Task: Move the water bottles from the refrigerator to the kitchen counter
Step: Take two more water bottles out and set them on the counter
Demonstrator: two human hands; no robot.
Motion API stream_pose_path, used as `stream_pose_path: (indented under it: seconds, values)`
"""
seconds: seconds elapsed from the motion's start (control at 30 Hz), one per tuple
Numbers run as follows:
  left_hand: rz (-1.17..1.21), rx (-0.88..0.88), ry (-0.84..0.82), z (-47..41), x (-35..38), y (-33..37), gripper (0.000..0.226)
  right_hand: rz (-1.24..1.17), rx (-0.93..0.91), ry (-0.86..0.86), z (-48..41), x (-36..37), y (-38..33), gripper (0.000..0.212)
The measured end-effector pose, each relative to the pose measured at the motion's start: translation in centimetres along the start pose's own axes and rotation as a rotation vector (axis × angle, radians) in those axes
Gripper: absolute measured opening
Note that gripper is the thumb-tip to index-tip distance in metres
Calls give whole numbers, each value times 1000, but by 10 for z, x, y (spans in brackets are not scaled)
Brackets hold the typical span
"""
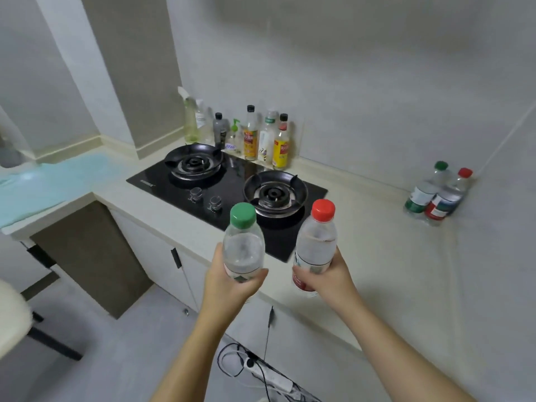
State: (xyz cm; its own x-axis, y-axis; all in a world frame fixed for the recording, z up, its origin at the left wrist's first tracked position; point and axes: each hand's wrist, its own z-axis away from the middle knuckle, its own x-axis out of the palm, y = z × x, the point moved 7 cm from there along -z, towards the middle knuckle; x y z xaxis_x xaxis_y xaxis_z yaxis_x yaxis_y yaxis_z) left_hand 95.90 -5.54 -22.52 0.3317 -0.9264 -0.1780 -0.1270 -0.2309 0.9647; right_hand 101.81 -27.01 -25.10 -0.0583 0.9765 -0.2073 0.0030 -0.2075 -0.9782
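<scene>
My left hand (232,281) grips the lower part of a clear water bottle with a green cap (243,245), held upright above the counter's front edge. My right hand (327,281) grips a second clear bottle with a red cap (317,242), also upright, beside the first. Both bottles hang in front of the black hob. Two more water bottles stand together in the counter's far right corner against the wall: one with a green cap (426,192) and one with a red cap (449,198). The cream kitchen counter (377,256) stretches to the right of my hands.
A black two-burner gas hob (229,184) is set into the counter. Several sauce and cleaning bottles (249,134) line the wall behind it. A pale blue cloth (58,181) covers the left surface. A power strip with cables (269,375) lies on the floor below.
</scene>
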Motion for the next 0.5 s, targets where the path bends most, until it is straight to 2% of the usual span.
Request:
stream_pose_path:
  seconds: [0.23,0.5]
  values:
    - [71,-20,-222,-96,86,-29,56,33,42,248,-80,-52,35,57]
    - [38,-83,-442,-146,199,-71,61,-3,144,455,-111,-114,89,43]
